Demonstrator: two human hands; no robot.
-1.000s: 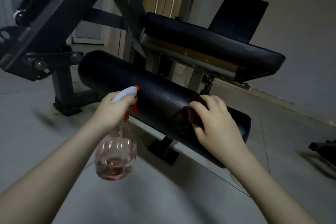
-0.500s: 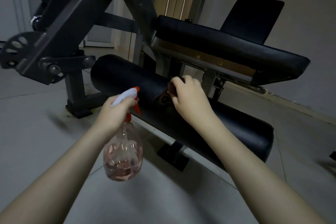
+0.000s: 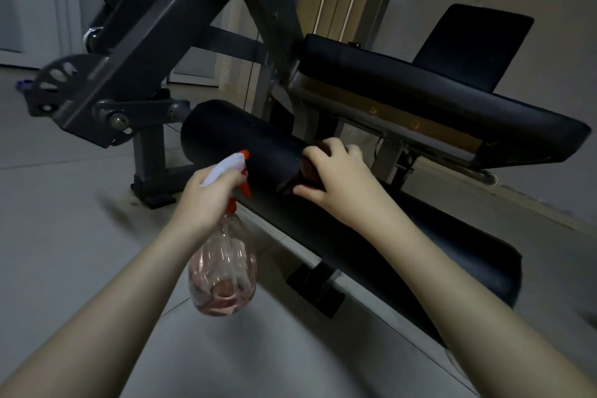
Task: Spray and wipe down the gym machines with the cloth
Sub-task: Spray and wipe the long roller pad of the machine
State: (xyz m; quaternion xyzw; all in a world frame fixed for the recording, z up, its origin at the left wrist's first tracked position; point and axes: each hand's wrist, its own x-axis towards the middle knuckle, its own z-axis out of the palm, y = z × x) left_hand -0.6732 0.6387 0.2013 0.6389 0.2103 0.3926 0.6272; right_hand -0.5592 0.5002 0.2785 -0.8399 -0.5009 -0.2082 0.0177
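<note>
A long black padded roller point(image 3: 258, 158) of a gym machine runs from centre left down to the lower right. My right hand point(image 3: 339, 178) presses a dark reddish cloth point(image 3: 310, 168) onto the roller's top, the cloth mostly hidden under my fingers. My left hand point(image 3: 210, 197) grips the neck of a clear spray bottle point(image 3: 223, 271) with a white and orange trigger head; the bottle hangs just in front of the roller, holding a little pinkish liquid.
A black padded seat point(image 3: 436, 97) with a raised back pad point(image 3: 471, 45) lies behind the roller. The grey steel frame and pivot arm point(image 3: 135, 52) rise at upper left, with a base foot point(image 3: 155, 191) on the tiled floor. A wall stands at right.
My right hand slid the cloth leftward and up along the roller from its lower-right part toward the middle. The view shifted left. The bottle hand stayed nearly still.
</note>
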